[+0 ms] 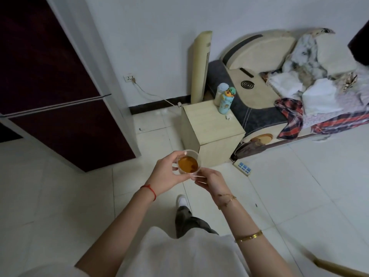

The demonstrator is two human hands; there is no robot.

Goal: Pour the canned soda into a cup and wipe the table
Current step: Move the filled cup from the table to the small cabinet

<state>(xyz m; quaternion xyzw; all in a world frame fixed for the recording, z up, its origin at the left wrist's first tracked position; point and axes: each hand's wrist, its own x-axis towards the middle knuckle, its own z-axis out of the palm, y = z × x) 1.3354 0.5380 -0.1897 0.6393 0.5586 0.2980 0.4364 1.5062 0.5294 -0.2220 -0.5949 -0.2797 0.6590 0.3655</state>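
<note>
Both hands, left hand (166, 173) and right hand (212, 179), cradle the cup (188, 162).

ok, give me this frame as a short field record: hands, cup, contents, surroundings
left hand: wrapped around the side of the cup, red string on the wrist
right hand: fingers on the cup's near rim, gold bracelets on the arm
cup: clear plastic, upright, held in the air over the tiled floor
contents: amber liquid, filling part of the cup
soda can: not in view
ahead: wooden cabinet with two bottles on top
right: sofa piled with cloths
</note>
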